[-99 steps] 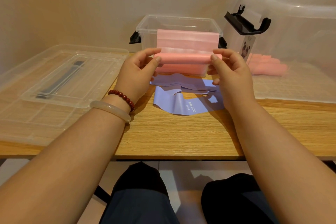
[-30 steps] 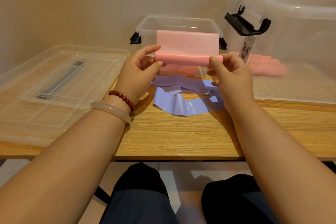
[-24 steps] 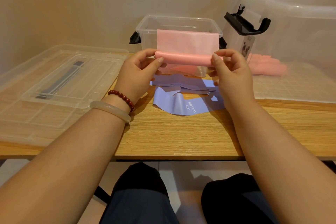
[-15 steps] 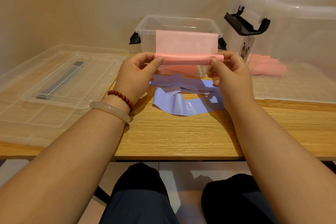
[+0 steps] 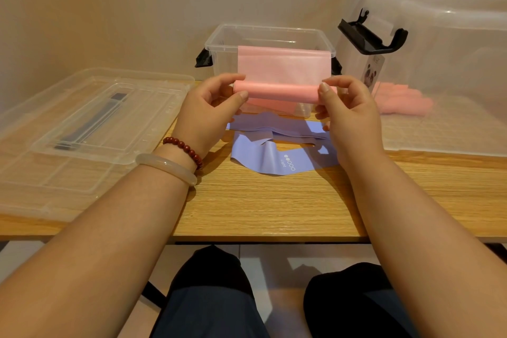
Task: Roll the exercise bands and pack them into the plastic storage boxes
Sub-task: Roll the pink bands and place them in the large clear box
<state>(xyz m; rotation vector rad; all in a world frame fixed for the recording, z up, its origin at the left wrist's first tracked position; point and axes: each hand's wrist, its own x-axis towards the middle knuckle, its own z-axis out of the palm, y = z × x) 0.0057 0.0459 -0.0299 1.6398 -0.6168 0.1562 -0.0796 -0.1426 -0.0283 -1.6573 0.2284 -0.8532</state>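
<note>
I hold a pink exercise band [image 5: 282, 71] in the air above the wooden table [image 5: 274, 206]. Its lower part is a tight roll; a flat free length stands up from the roll. My left hand [image 5: 208, 115] pinches the roll's left end and my right hand [image 5: 348, 115] pinches its right end. Behind the band stands a small clear storage box [image 5: 219, 46] with black latches, open, with something pink at its bottom. A purple band [image 5: 274, 153] marked "Light" lies loose on the table under my hands.
A large clear box [image 5: 444, 63] with a black latch stands at the right, with pink rolled bands [image 5: 400, 101] inside. A large clear lid [image 5: 82, 129] lies flat at the left. The wall is close behind. My knees show below the table's front edge.
The free flat length of the pink band has grown shorter while the roll between my fingers has grown thicker. Both hands stay in nearly the same place.
</note>
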